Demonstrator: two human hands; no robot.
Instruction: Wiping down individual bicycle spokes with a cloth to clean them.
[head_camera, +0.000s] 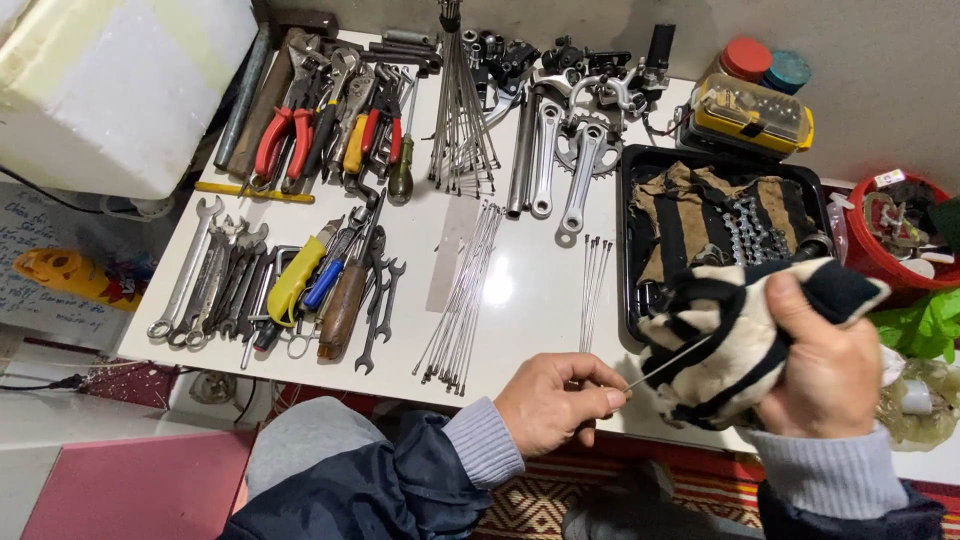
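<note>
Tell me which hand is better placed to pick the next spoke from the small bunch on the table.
Left hand: it pinches only the spoke end, just below the bunch. Right hand is full of rag.

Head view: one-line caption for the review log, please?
Left hand pinches a thin spoke while right hand grips a striped rag around it.

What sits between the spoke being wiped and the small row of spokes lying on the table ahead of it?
Nothing visible. The left hand pinches the spoke, whose far end is wrapped in the striped cloth held by the right hand. Bare table lies before the spoke row.
</note>
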